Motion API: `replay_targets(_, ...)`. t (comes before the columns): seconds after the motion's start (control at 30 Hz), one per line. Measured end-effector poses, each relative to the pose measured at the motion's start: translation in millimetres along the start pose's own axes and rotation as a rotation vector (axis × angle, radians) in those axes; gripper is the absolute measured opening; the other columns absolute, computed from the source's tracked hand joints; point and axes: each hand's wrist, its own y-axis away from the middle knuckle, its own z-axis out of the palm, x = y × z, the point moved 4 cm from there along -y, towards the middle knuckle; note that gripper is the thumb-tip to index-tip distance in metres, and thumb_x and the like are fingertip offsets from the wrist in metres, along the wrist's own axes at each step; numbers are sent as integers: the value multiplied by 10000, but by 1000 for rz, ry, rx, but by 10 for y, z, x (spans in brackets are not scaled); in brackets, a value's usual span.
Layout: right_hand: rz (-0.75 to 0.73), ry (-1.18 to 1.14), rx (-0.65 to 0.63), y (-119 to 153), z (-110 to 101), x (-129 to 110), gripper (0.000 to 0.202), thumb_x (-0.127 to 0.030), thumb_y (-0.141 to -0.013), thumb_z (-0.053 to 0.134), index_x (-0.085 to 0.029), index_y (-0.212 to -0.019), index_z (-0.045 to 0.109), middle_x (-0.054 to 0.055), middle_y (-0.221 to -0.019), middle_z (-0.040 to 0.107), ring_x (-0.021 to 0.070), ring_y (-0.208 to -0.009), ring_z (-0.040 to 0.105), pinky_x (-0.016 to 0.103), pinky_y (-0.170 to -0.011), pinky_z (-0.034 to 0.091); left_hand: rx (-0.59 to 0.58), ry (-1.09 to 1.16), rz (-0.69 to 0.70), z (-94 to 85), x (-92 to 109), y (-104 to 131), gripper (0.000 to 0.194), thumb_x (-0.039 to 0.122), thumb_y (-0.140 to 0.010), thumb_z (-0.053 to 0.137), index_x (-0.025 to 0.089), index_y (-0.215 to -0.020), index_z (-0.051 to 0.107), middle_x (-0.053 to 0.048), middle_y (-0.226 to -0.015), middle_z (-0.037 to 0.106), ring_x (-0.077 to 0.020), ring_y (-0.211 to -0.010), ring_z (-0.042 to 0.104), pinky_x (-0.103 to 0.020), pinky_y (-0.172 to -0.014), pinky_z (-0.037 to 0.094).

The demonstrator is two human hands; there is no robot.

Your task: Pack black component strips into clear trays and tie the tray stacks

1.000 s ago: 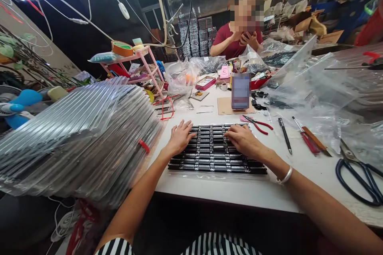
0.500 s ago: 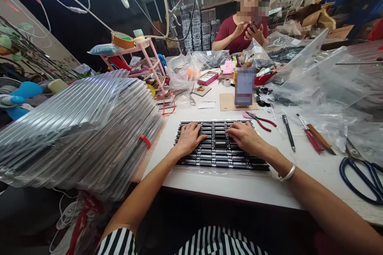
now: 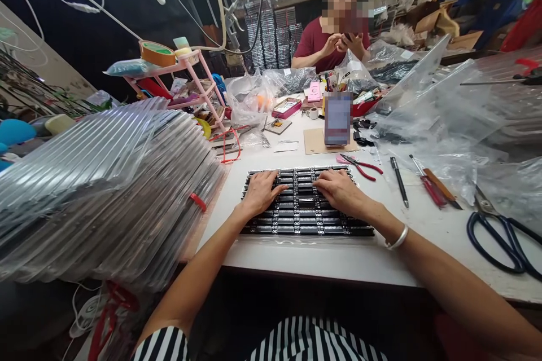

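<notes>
A tray of black parts (image 3: pixel 305 219) lies flat in front of me, its pieces set in rows and columns with white marks between them. Clear plastic (image 3: pixel 292 241) shows along its near edge. My left hand (image 3: pixel 259 194) rests on the tray's left part, fingers stretched out and thumb apart. On the right part, my right hand (image 3: pixel 339 189) has its fingers bent and drawn together, touching the parts near the middle columns. Anything between those fingertips is too small or hidden to make out.
Clear plastic trays (image 3: pixel 127 180) are stacked high at left. Red-handled pliers (image 3: pixel 365 167), a black pen (image 3: pixel 399 181), a red screwdriver (image 3: pixel 432 189) and big scissors (image 3: pixel 499 234) lie at right. A phone (image 3: pixel 337 118) stands behind the tray. Across the table sits a person (image 3: pixel 311 39).
The whole view has shifted slightly, so the table's things sit a little further left. Both hands stay on the tray, almost in the same places.
</notes>
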Motion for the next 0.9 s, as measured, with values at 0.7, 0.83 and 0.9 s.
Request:
replay_targets(0.7, -14, 47, -56, 13, 137, -260, 120, -241, -885, 469, -188, -778, 484, 51, -826, 586, 195, -775, 503, 338, -710, 312, 74, 225, -271, -264, -427, 1255, 415, 383, -931, 382, 231, -1296, 506, -83, -1385, 469, -247, -1310, 379, -463, -1065, 330)
replay_targets(0.83, 10, -44, -60, 1, 72, -307, 57, -161, -859, 491, -178, -901, 524, 68, -905, 620, 197, -841, 542, 338, -747, 331, -50, 154, -271, -51, -297, 1311, 559, 495, -911, 359, 298, -1428, 287, -65, -1516, 249, -292, -1403, 171, -559, -1067, 261)
replay_targets(0.9, 23, -85, -19, -14, 50, -298, 169, -117, -845, 494, -173, -1000, 533, 77, -981, 611, 196, -919, 540, 337, -783, 335, -44, 147, -275, 47, -294, 1307, 572, 505, -913, 337, 299, -1440, 249, -68, -1523, 220, -282, -1403, 174, -557, -1075, 245)
